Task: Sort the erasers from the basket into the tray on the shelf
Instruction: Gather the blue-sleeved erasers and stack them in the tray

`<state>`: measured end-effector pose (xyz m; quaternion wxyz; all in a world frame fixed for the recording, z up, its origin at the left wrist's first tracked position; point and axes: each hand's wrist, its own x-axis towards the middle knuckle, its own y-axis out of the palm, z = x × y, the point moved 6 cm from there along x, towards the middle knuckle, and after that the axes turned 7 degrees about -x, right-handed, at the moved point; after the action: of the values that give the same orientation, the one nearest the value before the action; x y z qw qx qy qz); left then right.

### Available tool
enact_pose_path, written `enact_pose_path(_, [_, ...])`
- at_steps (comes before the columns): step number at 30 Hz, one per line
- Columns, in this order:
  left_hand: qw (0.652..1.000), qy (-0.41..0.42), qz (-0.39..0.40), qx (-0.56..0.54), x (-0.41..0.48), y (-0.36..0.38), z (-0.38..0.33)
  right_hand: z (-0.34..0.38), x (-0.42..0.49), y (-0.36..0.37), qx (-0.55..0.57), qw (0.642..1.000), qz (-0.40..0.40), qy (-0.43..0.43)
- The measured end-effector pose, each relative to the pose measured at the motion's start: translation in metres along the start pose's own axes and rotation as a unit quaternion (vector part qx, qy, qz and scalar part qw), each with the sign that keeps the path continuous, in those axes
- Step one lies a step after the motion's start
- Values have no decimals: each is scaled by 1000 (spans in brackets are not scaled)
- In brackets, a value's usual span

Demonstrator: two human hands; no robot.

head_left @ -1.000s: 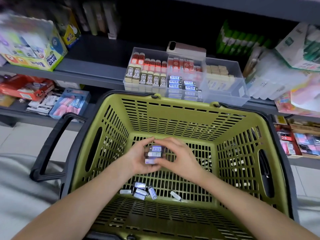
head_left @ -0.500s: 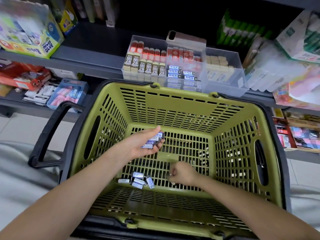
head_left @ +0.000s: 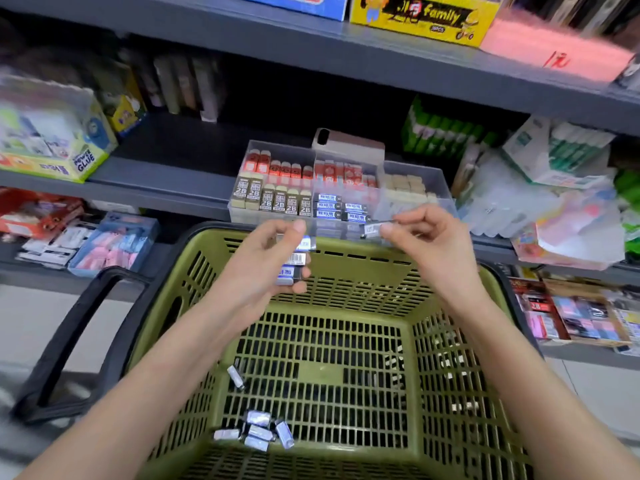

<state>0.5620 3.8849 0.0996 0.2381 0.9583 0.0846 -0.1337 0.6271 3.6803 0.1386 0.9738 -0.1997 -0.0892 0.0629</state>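
Note:
My left hand (head_left: 266,268) holds a small stack of blue-and-white erasers (head_left: 294,261) above the far rim of the green basket (head_left: 450,393). My right hand (head_left: 429,244) pinches a single eraser (head_left: 372,229) just in front of the clear tray (head_left: 433,178) on the shelf. The tray holds rows of red, 2B, blue and cream erasers. Several loose erasers (head_left: 258,433) lie on the basket floor near me, and one more eraser (head_left: 236,376) lies apart to their far left.
The basket's black handle (head_left: 69,344) sticks out to the left. A Power Glue box (head_left: 55,143) stands left on the shelf, with green packs (head_left: 446,133) and bagged goods (head_left: 540,202) to the tray's right. Packaged goods fill the lower shelf.
Both hands rose from inside the basket to the tray's front edge. My right hand picked one eraser off the basket floor and now pinches it. The view tilted up.

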Motion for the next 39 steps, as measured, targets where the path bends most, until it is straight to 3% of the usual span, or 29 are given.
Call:
enact_pose_path(4, [997, 72, -10, 17, 11, 12, -24, -2, 40, -9, -86, 994, -70, -21])
enact_pose_path(9, [997, 80, -1, -3, 26, 16, -30, -20, 73, 13, -167, 983, -63, 33])
enact_pose_path(13, [996, 89, 4, -17, 31, 12, -26, -18, 77, 26, -263, 962, -67, 13])
enact_pose_path(18, [996, 80, 23, -15, 34, 4, -21, -17, 84, 30, -336, 942, -13, -16])
enact_pose_path(25, [996, 73, 18, -41, 39, 2, -24, -12, 90, 38, -517, 844, 71, -121])
enact_pose_path(27, [996, 64, 20, -53, 42, 5, -24, -2, 86, 37, -566, 809, 43, -155])
enact_pose_path(28, [997, 59, 23, -54, 42, 7, -24, 8, 80, 36, -548, 817, 8, -180])
enact_pose_path(30, [997, 52, 28, -52, 44, 11, -24, 29, 64, 37, -379, 908, -23, -177])
enact_pose_path(31, [997, 51, 31, -51, 44, 13, -23, 35, 58, 43, -269, 950, 8, -157])
enact_pose_path(32, [997, 50, 34, -51, 45, 14, -23, 41, 51, 52, -193, 970, 51, -138])
enact_pose_path(35, [997, 42, 41, -58, 47, 19, -24, 50, 39, 69, -125, 980, 111, -108])
enact_pose_path(39, [996, 31, 57, -63, 49, 19, -21, 43, 45, 60, 1, 996, 89, -18])
